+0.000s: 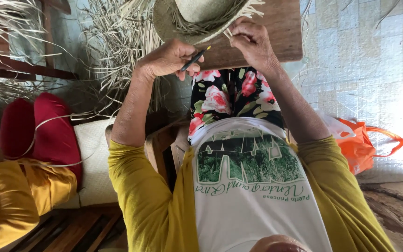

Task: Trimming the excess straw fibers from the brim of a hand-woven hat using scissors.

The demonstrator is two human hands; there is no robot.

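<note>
Running off the top edge, the hat [197, 18] sits on a board [276, 37]; right hand [253, 42] pinches its loose strips, left hand [171, 58] grips a pencil [194, 59]. Straw [113, 46] lies left, an orange bag [364, 144] right.

A wooden board [276, 32] carries a woven straw hat [187, 21] at its left edge. The tiled floor [364, 60] bears loose straw strips [113, 51] and an orange plastic bag [362, 144].

A single head-worn camera looks steeply down the person's own chest and lap, close to both hands, with the brown wooden tabletop [276, 32] at the frame's top.
</note>
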